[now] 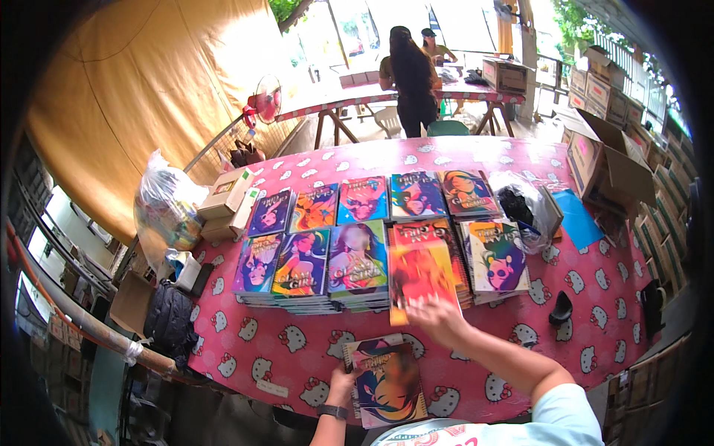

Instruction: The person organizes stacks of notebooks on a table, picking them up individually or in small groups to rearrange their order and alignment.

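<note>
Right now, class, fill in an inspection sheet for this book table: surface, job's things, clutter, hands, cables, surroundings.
Surface: pink cat-print tablecloth.
Job's things: stacks of colourful booklets; red-orange booklet; booklet pile at near edge.
Clutter: plastic bags, small cartons, black object.
Hands: right hand on the red-orange booklet; left hand steadies the near pile.
Cables: nothing seen.
Surroundings: cardboard boxes, two people at a far table.

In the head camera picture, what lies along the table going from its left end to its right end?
Clear plastic bag → cardboard boxes → stacks of colourful magazines → crumpled plastic bag with dark contents → blue sheet → open cardboard carton.
</note>
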Tool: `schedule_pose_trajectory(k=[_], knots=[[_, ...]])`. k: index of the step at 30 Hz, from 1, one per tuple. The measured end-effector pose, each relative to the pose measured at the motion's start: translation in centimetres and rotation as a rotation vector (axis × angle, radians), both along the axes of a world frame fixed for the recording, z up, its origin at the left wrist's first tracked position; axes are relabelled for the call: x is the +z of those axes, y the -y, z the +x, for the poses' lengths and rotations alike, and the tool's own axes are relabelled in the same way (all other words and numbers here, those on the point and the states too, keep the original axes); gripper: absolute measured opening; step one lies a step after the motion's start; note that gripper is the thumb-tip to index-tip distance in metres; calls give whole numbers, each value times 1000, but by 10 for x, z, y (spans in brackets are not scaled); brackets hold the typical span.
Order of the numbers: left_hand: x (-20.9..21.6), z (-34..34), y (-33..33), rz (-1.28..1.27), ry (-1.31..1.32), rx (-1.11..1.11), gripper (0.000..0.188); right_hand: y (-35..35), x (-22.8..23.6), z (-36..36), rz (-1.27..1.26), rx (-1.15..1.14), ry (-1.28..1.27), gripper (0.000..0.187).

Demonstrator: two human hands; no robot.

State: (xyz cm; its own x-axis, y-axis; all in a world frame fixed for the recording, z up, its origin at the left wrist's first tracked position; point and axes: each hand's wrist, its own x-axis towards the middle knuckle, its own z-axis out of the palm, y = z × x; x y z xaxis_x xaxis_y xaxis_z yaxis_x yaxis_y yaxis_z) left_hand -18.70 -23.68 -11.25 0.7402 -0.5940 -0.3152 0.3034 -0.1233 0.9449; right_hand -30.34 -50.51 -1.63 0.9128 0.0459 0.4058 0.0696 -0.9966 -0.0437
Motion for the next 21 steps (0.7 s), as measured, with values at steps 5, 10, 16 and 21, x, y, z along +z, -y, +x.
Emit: schedule_pose_trajectory(k=[5, 10, 16, 21], knots=[[3, 43, -17, -63, -516, -164, 43, -76, 43, -9, 441, 367, -162, 24], [12, 57, -27, 72, -121, -239, 42, 92, 57, 153, 119, -223, 326, 45], [16, 112, -71, 4, 43, -66, 43, 188, 4, 191, -286, -553, -65, 20], [-6, 137, -95, 150, -147, -67, 39, 109, 92, 170, 37, -332, 522, 9]])
